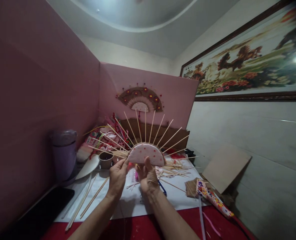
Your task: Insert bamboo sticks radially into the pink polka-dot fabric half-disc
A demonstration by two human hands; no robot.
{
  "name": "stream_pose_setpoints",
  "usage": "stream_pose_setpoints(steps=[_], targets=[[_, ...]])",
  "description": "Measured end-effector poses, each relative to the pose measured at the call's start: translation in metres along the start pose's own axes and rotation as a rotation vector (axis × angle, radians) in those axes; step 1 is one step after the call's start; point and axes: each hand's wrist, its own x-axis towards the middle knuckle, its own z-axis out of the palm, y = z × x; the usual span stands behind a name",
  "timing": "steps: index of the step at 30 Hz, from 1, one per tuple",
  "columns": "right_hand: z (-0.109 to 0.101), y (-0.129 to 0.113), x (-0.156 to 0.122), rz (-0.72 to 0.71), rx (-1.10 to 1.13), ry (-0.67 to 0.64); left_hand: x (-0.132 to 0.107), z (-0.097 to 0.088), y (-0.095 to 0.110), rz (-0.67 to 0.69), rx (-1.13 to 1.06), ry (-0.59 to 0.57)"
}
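Held upright above the table is a fan frame (145,154), a half-disc in pale pink dotted fabric with thin wooden sticks fanning out from its curved edge. My left hand (117,176) pinches its lower left corner between thumb and fingers. At the lower edge, right of the middle, my right hand (149,178) grips it with the thumb on the front; the other fingers are partly hidden behind. Beneath and behind the fan frame, loose wooden sticks (174,171) lie on the white sheet.
A decorated fan (140,98) hangs on the pink board. At left stand a purple bottle (64,153) and a small cup (105,160), with a dark phone (47,206) nearer. Ribbons (110,135) are heaped behind. A flower-patterned glue gun (213,196) and clear glue sticks (201,216) lie right.
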Motion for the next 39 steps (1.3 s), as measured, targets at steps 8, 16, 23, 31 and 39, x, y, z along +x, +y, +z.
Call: stream_pose_setpoints(steps=[8, 16, 23, 31, 39], targets=[[0.004, -0.005, 0.0, 0.081, 0.004, 0.043, -0.008, 0.007, 0.0, 0.07, 0.108, -0.118], [-0.001, -0.01, 0.003, 0.046, 0.023, 0.032, -0.013, 0.008, 0.006, 0.088, 0.166, -0.063], [-0.001, -0.011, 0.003, 0.068, 0.004, -0.007, -0.015, 0.009, 0.008, 0.085, 0.173, -0.07], [-0.002, -0.013, 0.003, 0.116, 0.043, 0.019, -0.011, 0.007, 0.004, 0.067, 0.205, -0.093], [-0.002, -0.013, 0.001, 0.138, 0.089, 0.077, -0.018, 0.004, 0.007, 0.186, 0.428, -0.066]])
